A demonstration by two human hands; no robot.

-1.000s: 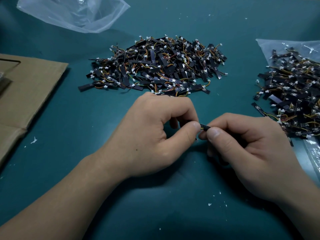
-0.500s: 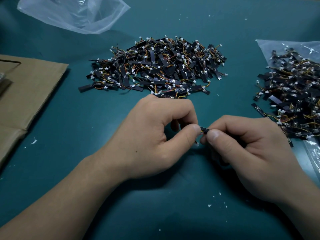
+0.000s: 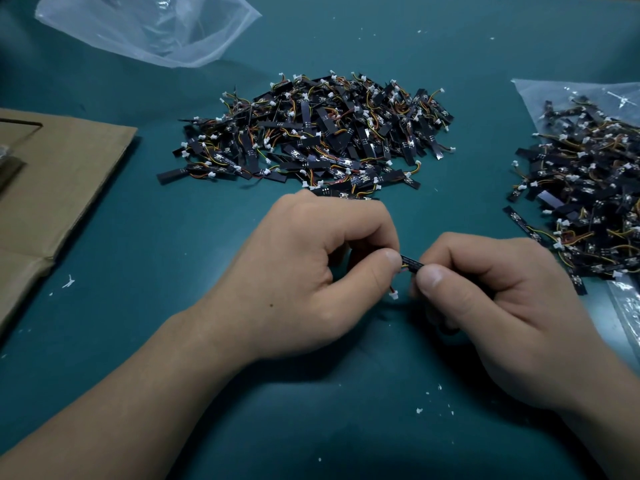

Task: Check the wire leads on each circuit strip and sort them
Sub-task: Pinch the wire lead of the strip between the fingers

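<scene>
Head view: left hand (image 3: 304, 271) and right hand (image 3: 491, 306) are pinching the circuit strip (image 3: 410, 264) near the centre pile (image 3: 311, 133); light, thin, fragile leads, so grip the board edges.

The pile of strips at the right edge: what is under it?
A clear plastic bag, its film showing above and below the right pile. A few strips overhang onto the green mat. Anything beneath the pile's middle is covered.

Black circuit strips (image 3: 311, 136) with white connectors, teal table (image 3: 311, 427), brown cardboard (image 3: 69, 174).
</scene>
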